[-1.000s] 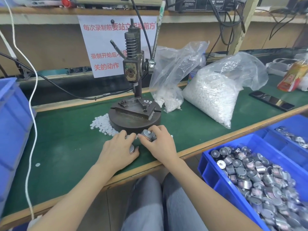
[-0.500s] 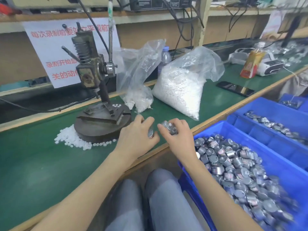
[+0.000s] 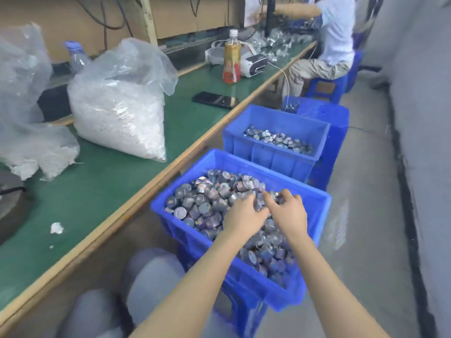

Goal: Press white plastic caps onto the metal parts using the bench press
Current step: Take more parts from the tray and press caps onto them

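Blue crate (image 3: 256, 167): nearest, beside the seated person's knees and below the bench edge, heaped with metal parts (image 3: 202, 203).
Right hand (image 3: 288, 213): over the heap, fingertips pinching one metal part at the far side of the pile.
Left hand (image 3: 244, 212): just beside the right, fingers curled down among the parts. Blur prevents telling whether it grasps one.
Change: a second ago both hands were at the press base on the bench, each with a part. Both are now off the bench and over the crate.
Meaning: no pressing is under way. In my judgement this is a stock exchange at the crate, either depositing or fetching; which one cannot be told.
Press base (image 3: 11, 208): only a dark edge shows at the left margin.
Bag of white caps (image 3: 117, 118): on the green bench (image 3: 109, 191), well apart from both hands.
Second crate (image 3: 273, 154): beyond the first, thinly filled with parts.
Far end: phone (image 3: 214, 100), bottle (image 3: 230, 62), another person (image 3: 334, 32) seated.
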